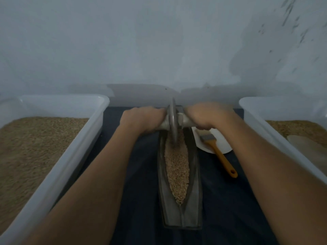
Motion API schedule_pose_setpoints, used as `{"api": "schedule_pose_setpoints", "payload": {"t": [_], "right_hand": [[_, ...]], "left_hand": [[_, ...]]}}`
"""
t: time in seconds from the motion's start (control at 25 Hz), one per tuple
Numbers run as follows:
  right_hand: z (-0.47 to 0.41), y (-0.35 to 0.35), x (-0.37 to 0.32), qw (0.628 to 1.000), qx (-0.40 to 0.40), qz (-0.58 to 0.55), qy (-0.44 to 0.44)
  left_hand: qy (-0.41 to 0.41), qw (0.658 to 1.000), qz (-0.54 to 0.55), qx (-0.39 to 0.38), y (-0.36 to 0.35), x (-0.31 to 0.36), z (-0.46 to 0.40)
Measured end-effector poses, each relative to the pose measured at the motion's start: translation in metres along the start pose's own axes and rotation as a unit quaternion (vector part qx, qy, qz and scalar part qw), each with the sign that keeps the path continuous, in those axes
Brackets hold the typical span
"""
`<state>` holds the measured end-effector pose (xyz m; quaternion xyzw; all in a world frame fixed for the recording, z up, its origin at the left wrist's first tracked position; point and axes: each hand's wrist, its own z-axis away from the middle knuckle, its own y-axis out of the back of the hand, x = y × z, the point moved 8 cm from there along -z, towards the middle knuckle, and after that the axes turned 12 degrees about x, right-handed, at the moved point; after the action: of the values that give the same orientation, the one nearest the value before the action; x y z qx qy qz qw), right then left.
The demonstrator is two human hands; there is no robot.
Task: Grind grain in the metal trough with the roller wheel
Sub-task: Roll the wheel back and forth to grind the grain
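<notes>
Straight ahead, a long narrow metal trough (pixel 194 197) lies on a dark cloth (pixel 141 174), running from near to far. Tan grain (pixel 177 167) fills its middle channel. At the far end of the trough, a thin grey roller wheel (pixel 173 121) stands upright on edge in the grain. A pale handle sticks out from each side of the wheel. The left hand (pixel 143 119) is curled round the left handle, and the right hand (pixel 207 115) is curled round the right handle, both close against the wheel. Both bare forearms reach in from the near edge and hide parts of the cloth.

Just right of the trough, a white plate (pixel 221 145) sits partly hidden under the right hand, with a paintbrush (pixel 217 149) with an orange handle resting across it. A large white plastic tub (pixel 58 167) holding grain stands at the left. Another white tub (pixel 265 131) with grain stands at the right, partly covered by the right forearm. A pale wall (pixel 159 41) rises at the far side.
</notes>
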<state>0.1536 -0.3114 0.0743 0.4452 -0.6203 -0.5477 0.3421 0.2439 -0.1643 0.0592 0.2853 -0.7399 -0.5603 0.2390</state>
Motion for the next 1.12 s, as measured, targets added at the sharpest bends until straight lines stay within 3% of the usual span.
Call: {"api": "schedule_pose_setpoints", "payload": {"t": [0.12, 0.2, 0.28, 0.36, 0.56, 0.64, 0.72, 0.8, 0.88, 0.96, 1.12], "right_hand": [[0.046, 0.008, -0.004, 0.989, 0.129, 0.062, 0.029], [0.086, 0.013, -0.015, 0.975, 0.207, 0.076, 0.042], [0.124, 0.024, -0.018, 0.957, 0.285, 0.058, 0.017], [0.149, 0.027, -0.019, 0.950, 0.312, 0.020, 0.004], [0.152, 0.030, -0.021, 0.936, 0.351, 0.012, 0.022], [0.136, 0.028, -0.020, 0.940, 0.339, 0.003, 0.027], [0.110, 0.026, -0.014, 0.948, 0.317, 0.006, 0.012], [0.068, 0.019, 0.001, 0.970, 0.243, 0.013, -0.024], [0.028, 0.005, 0.012, 0.993, 0.113, 0.038, -0.027], [0.002, -0.008, 0.009, 0.999, 0.020, 0.039, 0.029], [-0.013, -0.017, 0.009, 0.994, -0.077, -0.083, -0.001]], "left_hand": [[-0.007, 0.991, -0.093, 0.091, 0.011, 0.012, 0.037], [-0.071, 0.972, -0.141, 0.176, 0.025, 0.032, 0.074], [-0.074, 0.953, -0.103, 0.275, 0.041, 0.041, 0.110], [-0.029, 0.955, -0.031, 0.294, 0.047, 0.035, 0.134], [-0.018, 0.951, -0.010, 0.309, 0.045, 0.031, 0.143], [-0.043, 0.955, -0.052, 0.289, 0.041, 0.030, 0.126], [-0.088, 0.966, -0.122, 0.208, 0.027, 0.029, 0.097], [-0.050, 0.989, -0.104, 0.097, 0.017, 0.016, 0.052], [0.024, 0.999, -0.031, -0.023, 0.005, 0.001, 0.011], [0.027, 0.995, 0.054, -0.076, -0.001, 0.006, -0.014], [0.086, 0.966, 0.219, -0.105, -0.011, 0.001, -0.019]]}}
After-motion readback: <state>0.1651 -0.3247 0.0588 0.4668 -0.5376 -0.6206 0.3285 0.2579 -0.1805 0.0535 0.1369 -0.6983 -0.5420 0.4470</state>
